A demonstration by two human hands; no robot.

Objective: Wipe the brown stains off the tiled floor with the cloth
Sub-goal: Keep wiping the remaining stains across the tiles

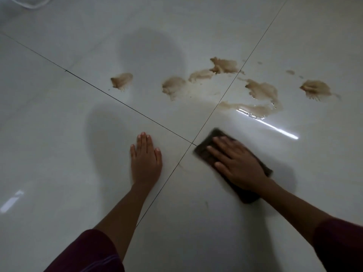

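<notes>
Right hand (236, 162) flat on dark cloth (206, 154), fingers straight.

Both forearms are bare from the elbow down to the left hand (145, 158) and the right hand (238, 163). Each upper arm wears a dark maroon sleeve (92, 252), loose at the cuff, and the left one carries a thin purplish stripe near its hem.

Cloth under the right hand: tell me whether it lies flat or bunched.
Flat. The dark cloth lies spread on the tiled floor, pressed under the right hand's straight fingers. Motion blur hides any folds.
</notes>
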